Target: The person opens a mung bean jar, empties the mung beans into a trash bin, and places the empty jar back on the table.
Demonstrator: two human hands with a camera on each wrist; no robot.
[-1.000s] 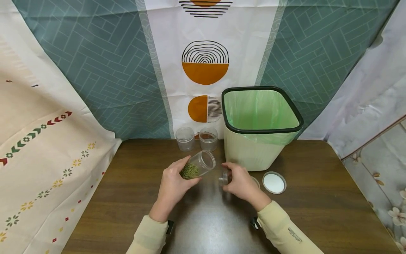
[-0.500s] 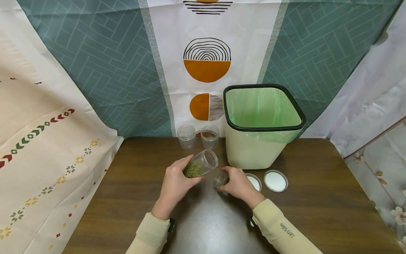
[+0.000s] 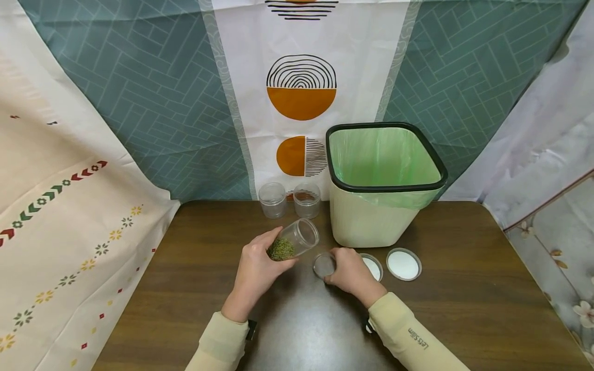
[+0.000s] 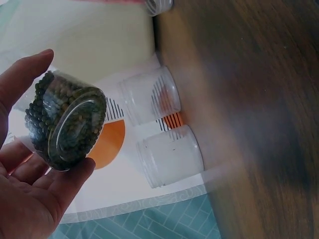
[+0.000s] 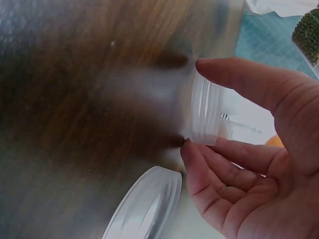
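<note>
In the head view my left hand (image 3: 258, 268) grips a clear plastic jar (image 3: 296, 239), tilted with its uncovered mouth up to the right. Small green beans (image 4: 65, 117), likely mung beans, have gathered toward its bottom, as the left wrist view shows closely. A clear round lid (image 3: 324, 265) is pinched by its rim between the thumb and fingers of my right hand (image 3: 352, 272). It lies flat at the tabletop; whether it bears fully on the wood cannot be told. Beside that hand is a second lid (image 3: 373, 267) with a white inside, partly hidden by the hand.
Two clear jars (image 3: 273, 201) stand side by side at the table's back edge, before the patterned cloth. Right of them is a cream bin (image 3: 366, 221) with a black rim and green liner. Another white-lined lid (image 3: 403, 264) lies on the brown table (image 3: 195, 278).
My right hand has turned the lid from upright to flat and lowered it to the tabletop, uncovering more of the neighbouring white-lined lid. The left hand and the jar have barely moved.
</note>
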